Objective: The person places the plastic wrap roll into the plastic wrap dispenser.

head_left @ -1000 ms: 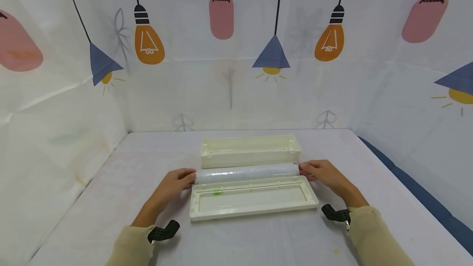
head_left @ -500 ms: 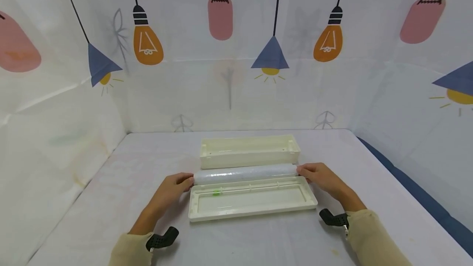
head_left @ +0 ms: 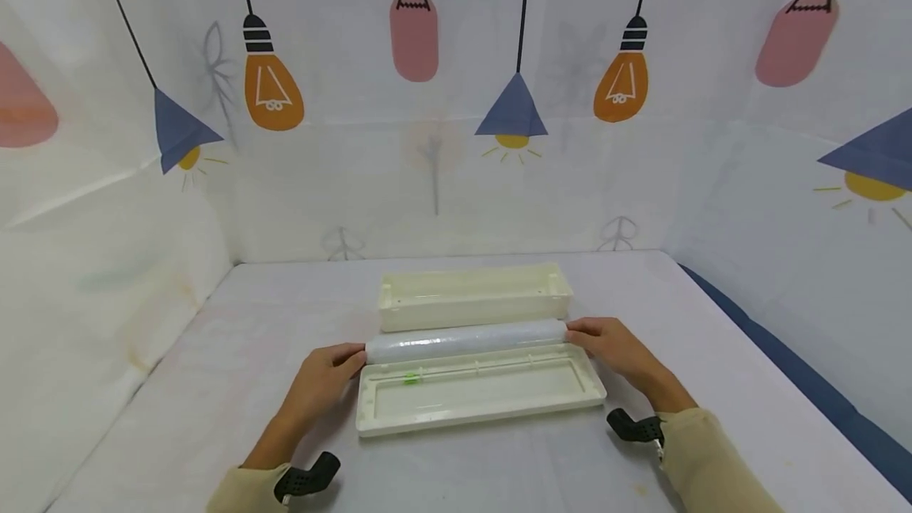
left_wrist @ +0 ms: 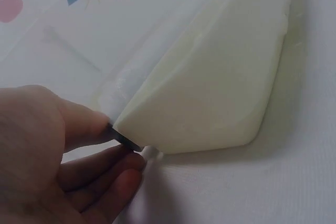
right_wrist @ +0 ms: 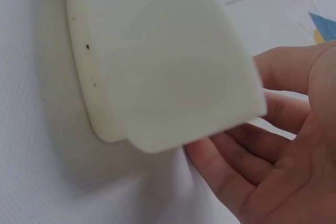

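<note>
A roll of clear plastic wrap [head_left: 466,341] lies crosswise on the table, between a cream box and its lid. My left hand [head_left: 321,381] pinches the roll's left end between thumb and fingers, and my right hand [head_left: 618,353] grips its right end. Just in front of the roll lies the cream lid [head_left: 480,404], with a small green piece [head_left: 412,378] on its rail. In the left wrist view a dark piece [left_wrist: 124,139] shows between thumb and fingers, beside the lid's corner. The lid [right_wrist: 173,61] hides some right fingertips in the right wrist view.
Behind the roll stands the open, long cream box [head_left: 473,313]. A white cloth [head_left: 499,473] covers the table, and a printed sheet [head_left: 356,180] with lamp pictures encloses the back and sides.
The head view shifts slightly, so everything sits a little left and lower. My right hand's fingers settle lower on the roll's right end; roll, box and lid keep their places relative to each other.
</note>
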Tool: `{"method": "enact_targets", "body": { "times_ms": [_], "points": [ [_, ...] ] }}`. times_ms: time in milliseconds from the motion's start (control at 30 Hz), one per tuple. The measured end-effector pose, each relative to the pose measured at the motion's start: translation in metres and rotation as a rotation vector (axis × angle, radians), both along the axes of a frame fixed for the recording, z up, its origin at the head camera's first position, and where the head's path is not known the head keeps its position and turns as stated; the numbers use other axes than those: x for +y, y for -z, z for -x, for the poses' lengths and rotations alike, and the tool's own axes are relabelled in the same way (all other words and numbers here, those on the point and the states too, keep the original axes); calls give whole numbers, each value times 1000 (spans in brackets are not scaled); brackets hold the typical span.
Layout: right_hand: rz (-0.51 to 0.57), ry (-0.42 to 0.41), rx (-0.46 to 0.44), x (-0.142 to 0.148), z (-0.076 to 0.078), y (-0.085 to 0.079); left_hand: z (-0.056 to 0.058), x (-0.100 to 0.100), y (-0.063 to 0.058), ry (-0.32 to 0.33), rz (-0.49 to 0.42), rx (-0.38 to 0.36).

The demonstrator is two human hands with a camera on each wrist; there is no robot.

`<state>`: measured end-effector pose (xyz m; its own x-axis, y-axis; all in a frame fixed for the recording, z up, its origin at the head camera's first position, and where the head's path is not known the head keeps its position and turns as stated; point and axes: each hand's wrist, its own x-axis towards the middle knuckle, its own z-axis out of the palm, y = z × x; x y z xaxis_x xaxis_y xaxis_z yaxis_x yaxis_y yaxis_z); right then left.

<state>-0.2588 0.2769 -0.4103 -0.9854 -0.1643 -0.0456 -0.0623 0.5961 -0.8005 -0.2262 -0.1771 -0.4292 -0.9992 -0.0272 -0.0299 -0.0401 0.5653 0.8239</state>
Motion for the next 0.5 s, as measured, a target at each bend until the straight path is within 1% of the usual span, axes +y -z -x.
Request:
{"method": "enact_targets", "body": {
  "times_ms": [133,233,433,500],
  "points": [
    [16,1,10,-1,3,1,-1,0,-1,-16,-4,-3],
    [20,30,18,-1,4,4,-2,1,-2,-15,-9,12],
    [43,51,19,-3,2,6,-1,-2,-3,-14,-83,25],
    [49,51,19,-4,1,5,0,-2,-3,-14,-92,23]
  ]
}}
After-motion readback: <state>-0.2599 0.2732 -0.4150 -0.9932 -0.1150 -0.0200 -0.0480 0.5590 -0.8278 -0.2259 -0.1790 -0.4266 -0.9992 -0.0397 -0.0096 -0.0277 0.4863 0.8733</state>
